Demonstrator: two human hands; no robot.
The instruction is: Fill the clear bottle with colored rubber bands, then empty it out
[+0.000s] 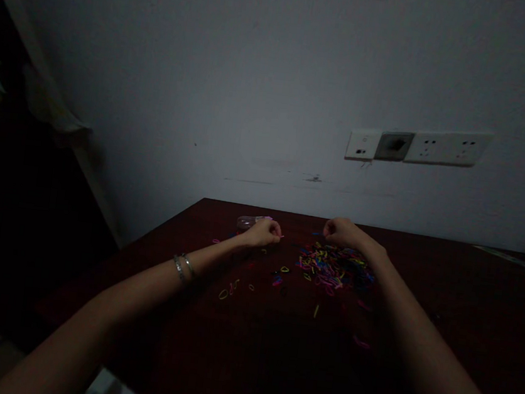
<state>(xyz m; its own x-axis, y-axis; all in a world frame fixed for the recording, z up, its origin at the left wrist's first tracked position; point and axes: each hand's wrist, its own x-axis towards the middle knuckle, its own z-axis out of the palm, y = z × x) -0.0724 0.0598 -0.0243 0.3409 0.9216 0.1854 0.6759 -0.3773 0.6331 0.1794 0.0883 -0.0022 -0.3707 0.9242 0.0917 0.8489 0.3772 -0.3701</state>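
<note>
My left hand (264, 232), with bracelets on its wrist, is closed in a pinch above the dark red table (236, 346). A tiny pink bit, seemingly a rubber band (282, 236), pokes out at its fingertips. Behind that hand lies a clear plastic container (245, 221), partly covered by it. My right hand (341, 231) is closed too, its fingertips pressed together at the far edge of a heap of small coloured rubber bands (330, 267). Whatever it pinches is hidden. Just left of those fingertips shows a small blue band (316, 233).
Loose bands, among them a yellow one (223, 294) and a pink one (361, 343), are scattered around the heap. A pale wall (274, 97) with a row of sockets (441, 148) rises behind the table. Dark furniture (16, 194) stands at the left.
</note>
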